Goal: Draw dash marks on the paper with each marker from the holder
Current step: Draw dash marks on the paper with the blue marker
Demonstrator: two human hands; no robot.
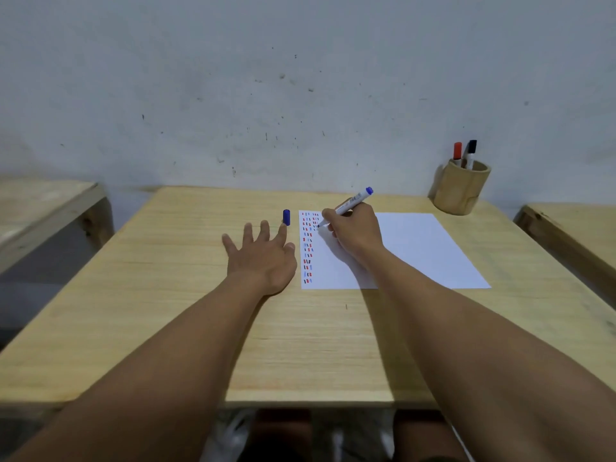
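A white sheet of paper [416,248] lies on the wooden table [186,311], with columns of red, blue and black dashes down its left edge. My right hand [358,233] grips an uncapped blue marker [353,200], its tip touching the paper near the top of the dash columns. My left hand [261,255] rests flat on the table just left of the paper, fingers spread. The blue cap [286,217] stands upright just beyond my left fingertips. A wooden holder [458,191] at the back right holds a red marker [457,151] and a black marker [471,150].
A grey speckled wall rises right behind the table. Other wooden tables stand at the far left [43,208] and far right [573,228], with gaps between. My knees show below the table's front edge.
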